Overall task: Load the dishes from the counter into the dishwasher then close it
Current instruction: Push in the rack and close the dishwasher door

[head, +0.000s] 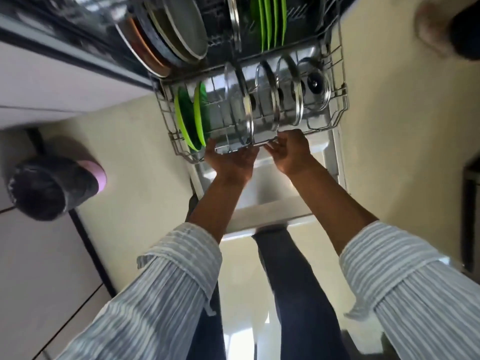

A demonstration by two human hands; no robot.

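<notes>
Both hands on near rail of lower rack (337, 110): left hand (228, 159) and right hand (291, 154), fingers curled over it, likely to slide it. Glass lids (267, 100), green plates (189, 118) loaded upright; dishwasher door (272, 203) open.

Grey-and-white striped shirt sleeves (166, 287) pushed up the forearms, loose unbuttoned cuffs, dark trousers (293, 287)

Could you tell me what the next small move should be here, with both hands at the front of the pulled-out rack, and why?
Probably push the rack straight back into the dishwasher. Both the left hand and right hand are at its front edge, it already holds glass lids and green plates, and it sits out over the open door, which cannot close until the rack is in.
</notes>
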